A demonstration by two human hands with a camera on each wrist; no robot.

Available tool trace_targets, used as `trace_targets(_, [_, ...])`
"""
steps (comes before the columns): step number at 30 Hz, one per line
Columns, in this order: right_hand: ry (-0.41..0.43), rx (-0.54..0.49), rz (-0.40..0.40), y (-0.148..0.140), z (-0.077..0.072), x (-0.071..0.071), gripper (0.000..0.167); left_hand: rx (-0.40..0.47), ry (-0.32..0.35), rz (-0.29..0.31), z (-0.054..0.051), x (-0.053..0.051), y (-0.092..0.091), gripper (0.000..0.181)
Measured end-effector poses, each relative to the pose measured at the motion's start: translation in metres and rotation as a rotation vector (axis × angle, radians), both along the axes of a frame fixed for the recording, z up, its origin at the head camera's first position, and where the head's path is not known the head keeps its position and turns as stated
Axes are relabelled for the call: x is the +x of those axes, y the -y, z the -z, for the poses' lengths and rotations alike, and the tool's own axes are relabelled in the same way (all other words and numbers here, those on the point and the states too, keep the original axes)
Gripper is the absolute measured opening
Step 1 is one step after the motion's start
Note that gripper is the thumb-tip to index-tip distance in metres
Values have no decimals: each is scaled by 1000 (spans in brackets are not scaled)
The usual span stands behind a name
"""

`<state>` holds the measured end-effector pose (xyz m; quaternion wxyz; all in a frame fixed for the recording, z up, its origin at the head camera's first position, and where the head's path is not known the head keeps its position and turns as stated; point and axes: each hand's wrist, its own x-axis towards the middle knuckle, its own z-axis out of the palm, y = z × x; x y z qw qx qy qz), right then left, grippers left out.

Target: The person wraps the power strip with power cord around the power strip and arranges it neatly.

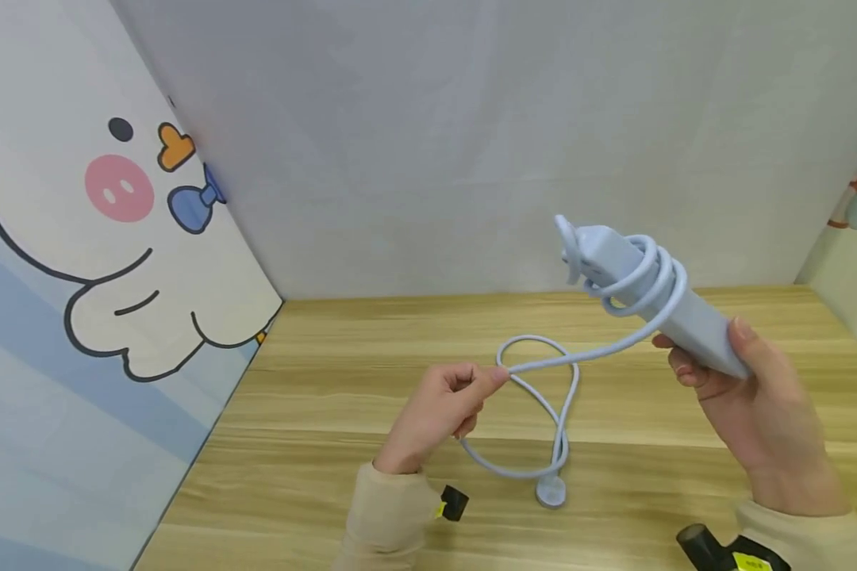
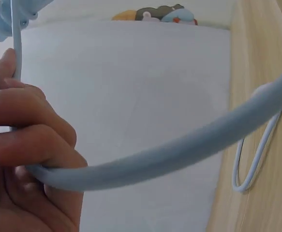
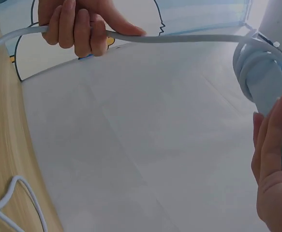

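A pale blue power strip (image 1: pixel 707 329) is held up, tilted, above the table by my right hand (image 1: pixel 778 420), thumb on one side and fingers on the other. Several turns of its cord (image 1: pixel 617 346) wrap around the far end. My left hand (image 1: pixel 439 408) grips the cord, which stretches fairly straight between it and the strip. In the left wrist view, the cord (image 2: pixel 179 154) passes through the curled fingers and bends away to the right. The remaining cord lies in a loose loop on the table, with a round plug (image 1: pixel 551 491) at its end.
A wooden table (image 1: pixel 314 492) lies below both hands. Behind it stands a pale grey-white panel (image 1: pixel 428 159); at left, a wall (image 1: pixel 57 206) carries a cartoon print. Black wrist-worn devices (image 1: pixel 455 503) sit at both sleeves.
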<state>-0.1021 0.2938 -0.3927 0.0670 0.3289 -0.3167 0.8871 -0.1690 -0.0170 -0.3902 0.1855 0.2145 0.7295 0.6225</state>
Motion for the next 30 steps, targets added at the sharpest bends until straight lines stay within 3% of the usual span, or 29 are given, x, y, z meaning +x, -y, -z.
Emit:
trace_targets(2, [-34,6,-62,-4,1,0,57,23,24,41,2,-2,4,41])
trace_targets(5, [-106,75,-104,-9,1,0,62,23,4,130,2,-5,9,39])
trace_targets(9, [-126,265,-96,-17,2,6,57,-27,-65,213,3,-6,11,42])
trace_targets(11, [-116,372,-95,-21,3,10,51,-32,-74,191,3,-6,10,44])
trace_targets(17, [-101,684,-70,-29,8,19,40,41,-58,11,1,1,1,32])
trace_targets(23, [-305,901,-77,-19,5,22,44,45,-81,-3,-9,13,-10,31])
trace_targets(26, [-297,1085,-14,-11,-1,23,47,3,-94,-51,-15,18,-11,33])
trace_targets(30, [-165,1286,122,-6,-5,26,40,-12,-126,-127,-23,25,-5,29])
